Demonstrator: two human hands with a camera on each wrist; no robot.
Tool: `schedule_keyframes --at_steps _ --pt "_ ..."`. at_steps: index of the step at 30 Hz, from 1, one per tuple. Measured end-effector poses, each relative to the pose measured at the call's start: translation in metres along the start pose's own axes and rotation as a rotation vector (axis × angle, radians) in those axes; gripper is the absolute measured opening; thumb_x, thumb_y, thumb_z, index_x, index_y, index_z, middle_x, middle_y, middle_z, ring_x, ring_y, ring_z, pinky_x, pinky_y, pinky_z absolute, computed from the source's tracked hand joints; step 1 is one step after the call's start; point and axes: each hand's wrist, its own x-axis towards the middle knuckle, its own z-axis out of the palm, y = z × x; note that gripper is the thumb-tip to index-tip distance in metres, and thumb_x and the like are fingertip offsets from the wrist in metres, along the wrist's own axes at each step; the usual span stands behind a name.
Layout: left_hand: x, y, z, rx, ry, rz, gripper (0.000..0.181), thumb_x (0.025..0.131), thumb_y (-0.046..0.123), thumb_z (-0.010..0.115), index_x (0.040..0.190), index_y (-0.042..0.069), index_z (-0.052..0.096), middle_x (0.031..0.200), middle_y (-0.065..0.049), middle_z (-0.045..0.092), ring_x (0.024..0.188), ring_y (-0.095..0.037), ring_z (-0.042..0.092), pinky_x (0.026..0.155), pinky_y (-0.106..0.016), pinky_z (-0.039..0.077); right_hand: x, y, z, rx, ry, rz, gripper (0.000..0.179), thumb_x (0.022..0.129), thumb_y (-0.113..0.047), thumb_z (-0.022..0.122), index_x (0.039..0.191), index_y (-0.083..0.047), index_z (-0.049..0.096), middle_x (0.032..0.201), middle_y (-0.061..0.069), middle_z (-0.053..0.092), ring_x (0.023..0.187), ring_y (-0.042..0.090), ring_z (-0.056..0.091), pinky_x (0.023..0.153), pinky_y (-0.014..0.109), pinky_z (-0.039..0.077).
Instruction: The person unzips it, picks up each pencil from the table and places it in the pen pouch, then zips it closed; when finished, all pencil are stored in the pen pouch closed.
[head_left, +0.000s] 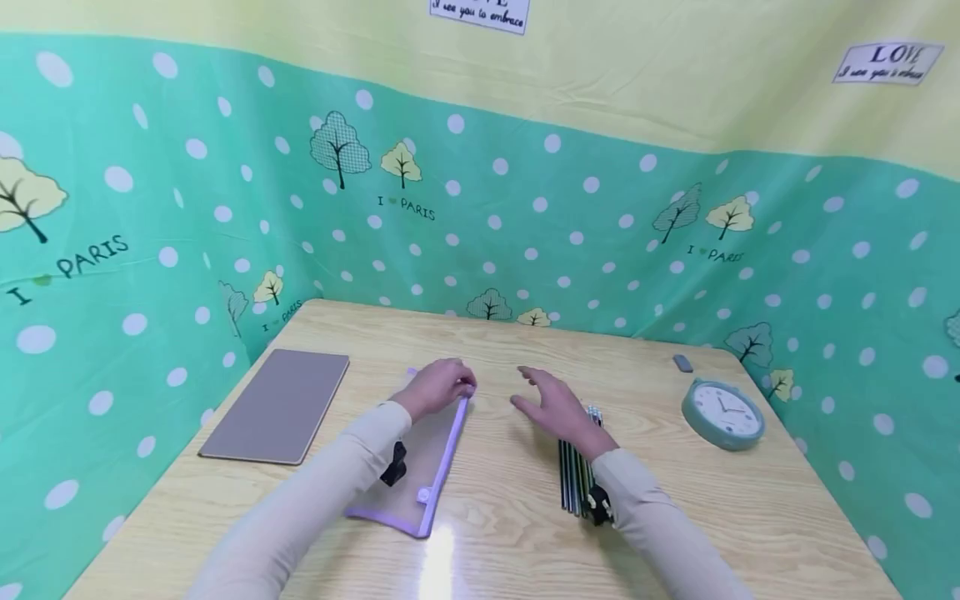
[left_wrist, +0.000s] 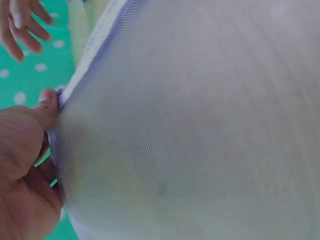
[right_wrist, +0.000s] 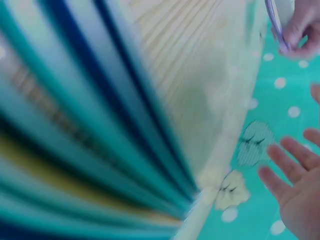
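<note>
My left hand (head_left: 438,388) pinches the far right corner of a translucent mesh zipper pouch (head_left: 426,454) with purple edging. In the left wrist view, the thumb of the left hand (left_wrist: 25,165) presses on the pouch's zippered edge, and the mesh (left_wrist: 175,125) fills most of the picture. My right hand (head_left: 558,408) hovers to the right, fingers extended and holding nothing. Below its wrist lies a bundle of pencils (head_left: 574,483), partly hidden by the forearm. The right wrist view shows these pencils (right_wrist: 90,110) close up and blurred, beside the spread fingers of the right hand (right_wrist: 302,190).
A grey-brown notebook (head_left: 281,404) lies at the left of the wooden table (head_left: 510,533). To the right sits a round teal clock (head_left: 723,414), with a small grey block (head_left: 682,363) behind it. A polka-dot curtain (head_left: 525,217) hangs around the table's back and sides.
</note>
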Motion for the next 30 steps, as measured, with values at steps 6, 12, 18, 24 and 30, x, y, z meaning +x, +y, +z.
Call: schedule_keyframes --at_steps 6,12,18,24,30 --pt "0.007 0.023 -0.002 -0.111 0.036 0.097 0.012 0.1 0.011 0.067 0.104 0.003 0.075 0.098 -0.008 0.077 0.092 -0.022 0.073 0.087 -0.034 0.062 0.004 -0.031 0.007 0.203 -0.048 -0.063 0.053 0.097 -0.015 0.074 0.141 0.004 0.054 0.127 0.025 0.068 0.109 0.038 0.07 0.092 0.045 0.063" --pt "0.01 0.036 -0.003 -0.186 0.048 0.059 0.015 0.101 0.012 0.066 0.107 0.002 0.074 0.101 -0.009 0.078 0.095 -0.022 0.073 0.088 -0.031 0.062 0.004 -0.038 0.012 0.248 0.106 0.0 0.034 0.093 0.0 0.074 0.125 0.001 0.063 0.103 0.018 0.077 0.089 0.029 0.076 0.079 0.033 0.066" --pt "0.009 0.041 -0.006 -0.243 0.039 0.023 0.013 0.101 0.011 0.067 0.107 0.003 0.074 0.099 -0.007 0.077 0.088 -0.016 0.071 0.08 -0.024 0.06 0.002 -0.035 0.015 0.452 0.06 0.092 0.036 0.094 0.0 0.074 0.126 0.005 0.058 0.114 0.025 0.074 0.104 0.036 0.074 0.088 0.033 0.065" --pt "0.007 0.041 -0.006 -0.282 0.043 0.017 0.013 0.101 0.012 0.066 0.107 0.003 0.074 0.1 -0.007 0.077 0.087 -0.015 0.069 0.077 -0.022 0.058 0.002 -0.033 0.02 0.54 0.132 0.127 0.03 0.094 0.007 0.069 0.123 0.011 0.063 0.107 0.028 0.074 0.096 0.038 0.075 0.082 0.03 0.066" --pt "0.005 0.034 -0.005 -0.328 0.072 -0.044 0.013 0.102 0.013 0.065 0.107 0.004 0.073 0.101 -0.008 0.076 0.084 -0.014 0.067 0.075 -0.022 0.057 0.0 -0.035 0.016 0.451 0.224 0.104 0.017 0.097 0.0 0.07 0.111 0.006 0.075 0.1 0.021 0.077 0.086 0.031 0.075 0.072 0.023 0.064"
